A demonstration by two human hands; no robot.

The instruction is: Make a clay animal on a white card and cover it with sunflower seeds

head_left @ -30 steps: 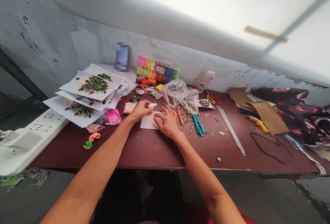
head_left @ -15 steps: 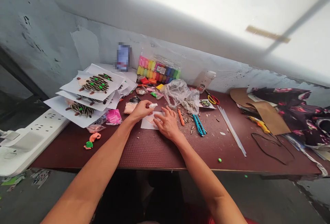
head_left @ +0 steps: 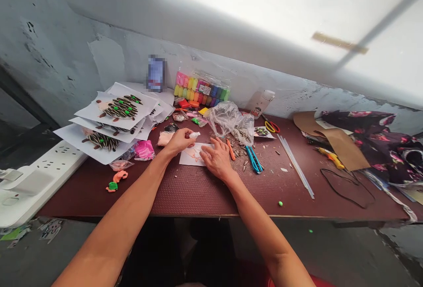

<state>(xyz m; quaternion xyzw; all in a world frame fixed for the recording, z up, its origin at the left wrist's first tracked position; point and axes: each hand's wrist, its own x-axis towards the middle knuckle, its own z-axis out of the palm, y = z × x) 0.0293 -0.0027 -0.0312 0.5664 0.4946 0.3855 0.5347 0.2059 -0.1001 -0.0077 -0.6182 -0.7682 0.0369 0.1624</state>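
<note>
A small white crumpled piece (head_left: 194, 135) is pinched in my left hand (head_left: 180, 141), above the left side of a white sheet (head_left: 190, 156) with orange lines drawn on it. My right hand (head_left: 217, 157) rests on the sheet's right part, its fingers spread and partly covering the drawing. Just behind my left hand lies a pale pink clay packet (head_left: 165, 138). To the right of my right hand are an orange stick-like tool (head_left: 230, 149) and a teal cutter (head_left: 254, 159), with striped seeds scattered around them.
Stacked sheets with seed hedgehogs (head_left: 122, 111) stand at the left, near a white power strip (head_left: 49, 168). Behind are colored clay packs (head_left: 201, 89), a clear bag (head_left: 224, 117) and a bottle (head_left: 262, 104). Scissors (head_left: 271, 126), clear sticks (head_left: 295, 166) and a glue gun (head_left: 331, 158) lie right.
My right hand has shifted slightly, and more of the orange drawing shows between my hands. My left hand keeps its pinch on the white piece. The view has moved a little.
</note>
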